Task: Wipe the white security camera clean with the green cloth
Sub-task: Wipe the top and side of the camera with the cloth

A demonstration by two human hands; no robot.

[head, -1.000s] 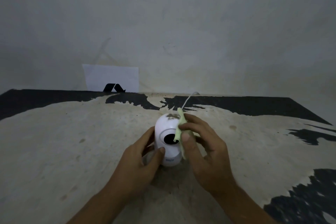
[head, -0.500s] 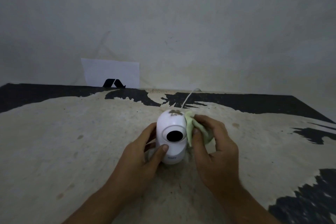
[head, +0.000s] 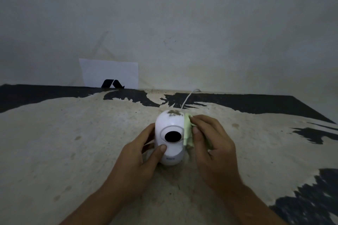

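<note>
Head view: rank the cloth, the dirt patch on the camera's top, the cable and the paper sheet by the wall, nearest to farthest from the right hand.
1. Cloth: held in the right hand, against the camera's side.
2. Dirt patch: on the camera's top, just left.
3. Cable: behind the camera, running to the wall.
4. Paper sheet: far left, against the wall.

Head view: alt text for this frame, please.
A right hand presses a green cloth against the side of a white security camera while the left hand steadies it on a worn table. Brown dirt remains on top.
</note>
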